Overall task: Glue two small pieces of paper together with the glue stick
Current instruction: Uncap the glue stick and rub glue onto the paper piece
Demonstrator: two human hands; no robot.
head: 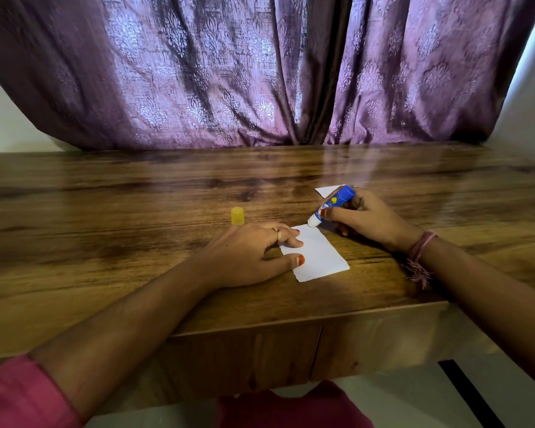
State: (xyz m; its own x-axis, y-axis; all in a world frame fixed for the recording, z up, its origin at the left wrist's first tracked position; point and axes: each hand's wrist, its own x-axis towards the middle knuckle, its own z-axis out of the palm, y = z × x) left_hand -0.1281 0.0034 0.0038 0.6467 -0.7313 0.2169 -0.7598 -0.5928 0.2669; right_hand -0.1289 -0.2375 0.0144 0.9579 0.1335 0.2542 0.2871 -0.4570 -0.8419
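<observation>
Nearest the lens, bottom left: pink sleeve (19, 396), forearm running up and right over the near edge of the wooden table (105, 186). Farther back, left of centre: yellow cap (237, 215), upright, alone on the wood, just beyond the knuckles. Next, left hand (254, 254), palm down, fingers fairly straight and laid flat, ring on one finger; fingertips (297, 242) and thumb pressing on the left edge of the near paper piece (317, 257), nothing curled around it. Paper itself flat on the table, near the middle of the near edge, a white slip slanting from far left to near right, its right part bare. At its far corner, touching: white glue tip of the glue stick (332, 205), blue barrel tilted, tip low and left, butt end high and right. Gripping the barrel from the right and below: right hand (368, 220), fingers curled around it, thumb on the near side, so the stick juts out left of the fist toward the paper. Behind barrel and knuckles, partly hidden: second paper piece (326, 190), only a white corner visible, well apart from the first slip. On the right wrist, pink thread band (420, 251), frayed ends hanging. Across the back, purple curtain (260, 72).
</observation>
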